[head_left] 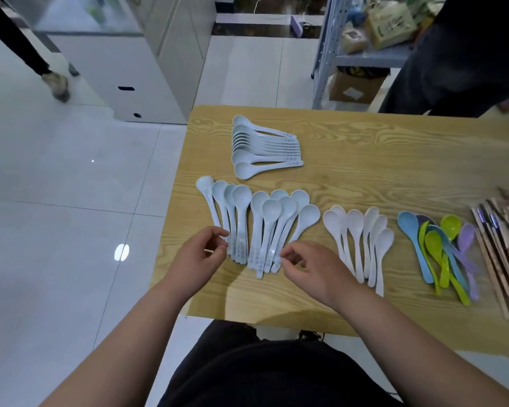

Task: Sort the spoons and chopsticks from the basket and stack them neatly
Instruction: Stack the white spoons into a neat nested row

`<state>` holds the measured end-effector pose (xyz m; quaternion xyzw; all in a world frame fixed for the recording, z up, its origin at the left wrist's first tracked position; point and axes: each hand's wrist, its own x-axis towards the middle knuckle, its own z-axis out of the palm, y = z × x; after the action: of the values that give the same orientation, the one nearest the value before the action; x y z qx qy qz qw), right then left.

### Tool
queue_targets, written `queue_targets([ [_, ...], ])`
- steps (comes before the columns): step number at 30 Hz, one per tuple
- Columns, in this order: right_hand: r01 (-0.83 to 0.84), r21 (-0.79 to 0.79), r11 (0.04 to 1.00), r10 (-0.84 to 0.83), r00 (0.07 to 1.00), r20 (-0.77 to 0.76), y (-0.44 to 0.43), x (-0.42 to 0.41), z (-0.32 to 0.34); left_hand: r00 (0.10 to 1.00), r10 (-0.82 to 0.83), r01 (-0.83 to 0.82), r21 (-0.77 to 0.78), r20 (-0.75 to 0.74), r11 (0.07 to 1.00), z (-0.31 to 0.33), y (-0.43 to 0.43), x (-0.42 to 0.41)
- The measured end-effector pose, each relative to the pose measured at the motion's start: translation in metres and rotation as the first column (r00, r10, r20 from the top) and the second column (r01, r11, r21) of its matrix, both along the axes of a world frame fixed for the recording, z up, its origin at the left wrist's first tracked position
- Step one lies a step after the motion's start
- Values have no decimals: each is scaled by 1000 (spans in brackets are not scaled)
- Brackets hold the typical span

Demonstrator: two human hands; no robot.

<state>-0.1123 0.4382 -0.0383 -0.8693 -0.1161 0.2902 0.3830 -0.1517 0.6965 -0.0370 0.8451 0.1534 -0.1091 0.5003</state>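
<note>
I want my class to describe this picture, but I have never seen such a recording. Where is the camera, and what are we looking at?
One camera, worn on a person's head, looks down at their own bare hands. The left hand and right hand reach the handle ends of fanned pale blue spoons on a wooden table; whether they grip any is unclear. Beyond lies a neat stack of pale blue spoons; to the right, white spoons, coloured spoons, then chopsticks.

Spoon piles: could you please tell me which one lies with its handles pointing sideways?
The far pile, with handles pointing right; the others lie with bowls at the far end.
</note>
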Motion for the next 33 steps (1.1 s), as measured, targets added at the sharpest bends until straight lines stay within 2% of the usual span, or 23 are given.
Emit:
queue_targets([
  [3, 159, -62, 985, -161, 986, -33, 21, 6, -18, 998, -3, 9, 99, -63, 995, -17, 33, 23],
  [7, 397, -202, 895, -415, 909, -51, 42, 16, -50, 990, -59, 78, 152, -124, 985, -34, 63, 59],
  [12, 535, -296, 792, -571, 820, -47, 65, 20, -71, 960, -264, 277, 163, -97, 947, -51, 56, 87],
  [15, 577, -319, 752, -620, 783, -46, 69, 17, -76, 905, -416, 425, 201, -85, 883, -58, 37, 100],
  [20, 589, -323, 741, -639, 767, -67, 66, 10, -77, 812, -582, 554, 372, -43, 745, -63, -2, 132],
  [24, 574, -305, 760, -615, 787, -52, 69, 5, -79, 711, -684, 648, 526, -160, 551, -67, -32, 157],
  [26, 560, -324, 763, -605, 795, -51, 67, 4, -81, 698, -685, 656, 569, -207, 497, -69, -43, 164],
  [28, 540, -353, 764, -590, 806, -43, 61, 3, -82, 712, -674, 633, 598, -199, 492, -69, -49, 168],
  [30, 536, -336, 774, -579, 814, -36, 54, 1, -79, 732, -658, 620, 572, -175, 538, -68, -50, 167],
  [31, 544, -305, 782, -579, 815, -31, 49, -1, -77, 751, -643, 613, 515, -146, 599, -64, -50, 165],
  [33, 566, -221, 794, -580, 815, 0, 39, -7, -74, 837, -539, 539, 307, -90, 785, -52, -49, 153],
])
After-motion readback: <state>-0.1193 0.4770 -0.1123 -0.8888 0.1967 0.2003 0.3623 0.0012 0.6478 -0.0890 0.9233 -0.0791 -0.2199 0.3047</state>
